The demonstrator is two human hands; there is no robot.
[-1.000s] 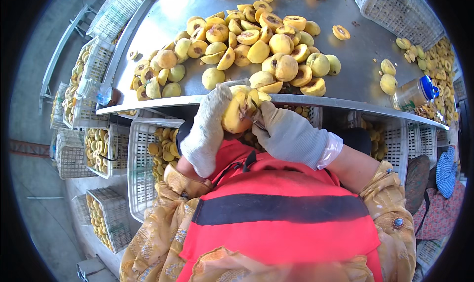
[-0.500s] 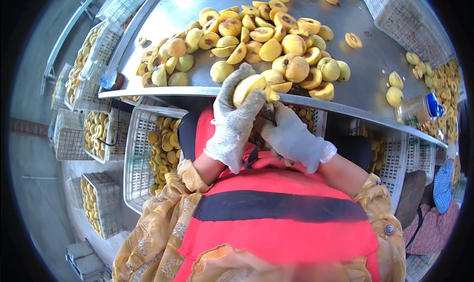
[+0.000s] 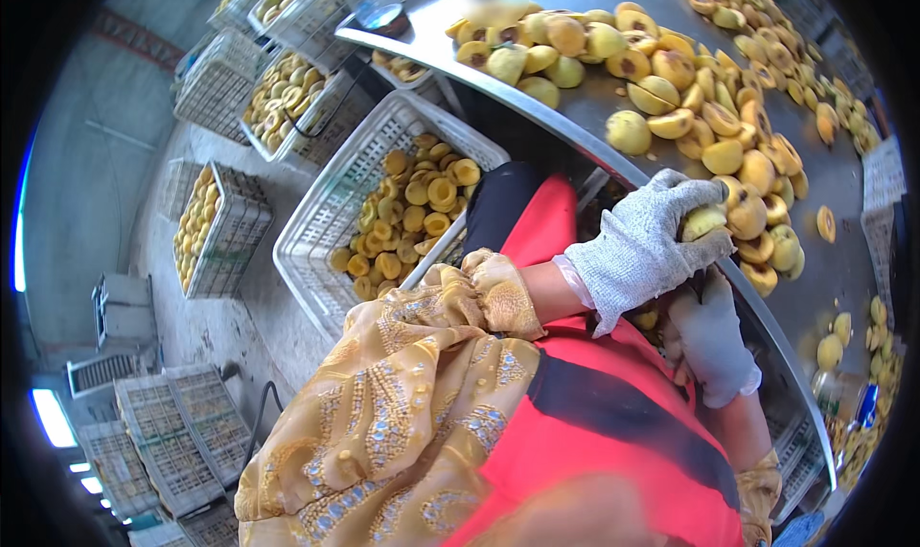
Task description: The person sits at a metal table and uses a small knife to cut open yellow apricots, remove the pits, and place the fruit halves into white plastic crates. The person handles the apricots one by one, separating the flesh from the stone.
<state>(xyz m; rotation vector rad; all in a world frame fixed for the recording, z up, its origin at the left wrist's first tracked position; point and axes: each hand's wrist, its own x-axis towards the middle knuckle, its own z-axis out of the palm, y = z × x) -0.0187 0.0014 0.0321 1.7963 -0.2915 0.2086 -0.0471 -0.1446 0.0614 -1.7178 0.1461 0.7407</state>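
My left hand (image 3: pixel 656 245), in a grey-white knit glove, is closed around a yellow peach (image 3: pixel 704 223) just over the metal table's front edge. Right beside it lies the heap of cut peaches (image 3: pixel 721 116), many showing brown stone hollows. Lower down, in front of the table edge, my right hand (image 3: pixel 711 341) wears the same kind of glove. Its fingers are curled under the left hand, and what they grip is hidden.
A white plastic crate (image 3: pixel 331 216) of peach halves stands on the floor left of my legs. More filled crates (image 3: pixel 225 226) stand farther left. The metal table (image 3: pixel 594 116) has a raised front rim. A blue-capped jar (image 3: pixel 843 398) sits at its right end.
The whole view has swung to the left, so the table and my hands appear farther right. My left hand still holds a peach; the dark tool seen at my right hand is now hidden.
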